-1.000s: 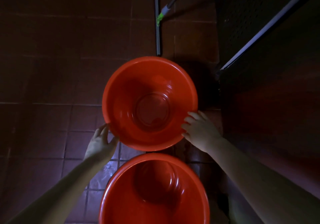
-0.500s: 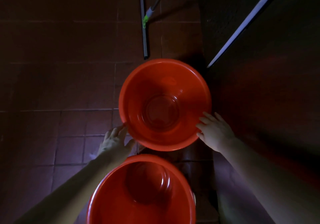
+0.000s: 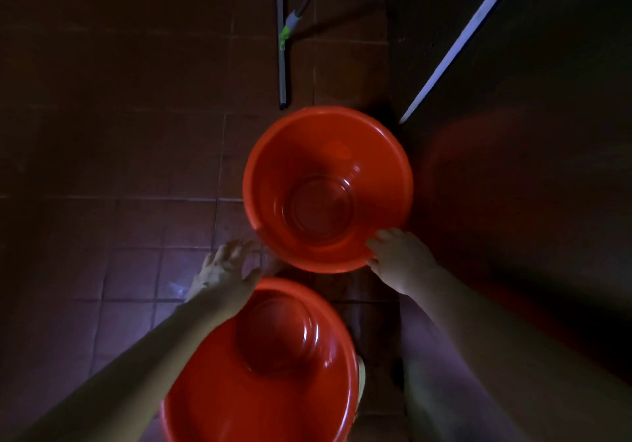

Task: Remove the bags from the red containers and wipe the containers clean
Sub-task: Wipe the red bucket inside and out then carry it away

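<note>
Two round red plastic basins on dark tiled floor [image 3: 136, 154].
Right hand [image 3: 398, 258] grips far basin [image 3: 273, 154] rim; left hand [image 3: 224, 270], fingers spread, beside it; near basin [image 3: 212, 397] below.

Right hand [image 3: 400, 260] grips the far red basin's [image 3: 270, 168] near rim; left hand [image 3: 222, 270] hovers open beside it.
</note>
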